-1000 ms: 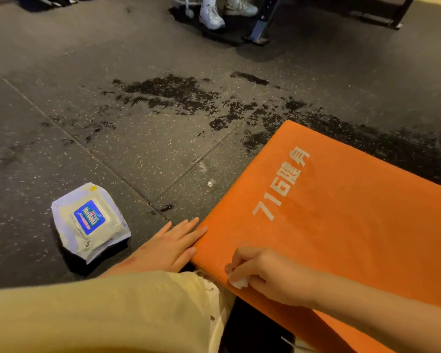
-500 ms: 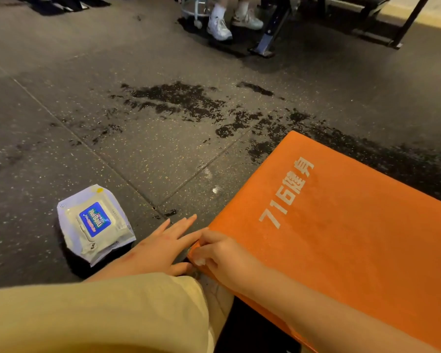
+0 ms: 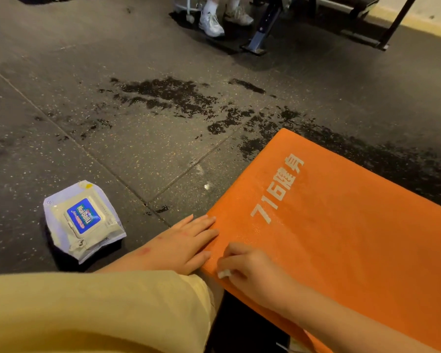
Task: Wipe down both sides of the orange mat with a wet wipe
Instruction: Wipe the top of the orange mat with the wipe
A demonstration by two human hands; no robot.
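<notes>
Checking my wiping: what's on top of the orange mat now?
The right hand holds a white wet wipe on the orange mat's near corner; left hand rests flat at its edge. Most of the wipe is covered.

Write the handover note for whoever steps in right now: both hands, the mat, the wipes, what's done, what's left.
Left hand: flat, fingers straight, fingertips at the near corner of the orange mat.
Right hand: on the mat beside that corner, fingers curled round a wet wipe.
Wipe pack: on the floor, left of the mat.
Done: a wipe is out and on the printed side, which faces up. How much has been wiped cannot be told.
Left: finish this side, then flip the mat and wipe the underside, unless it is already done, which cannot be told.
</notes>
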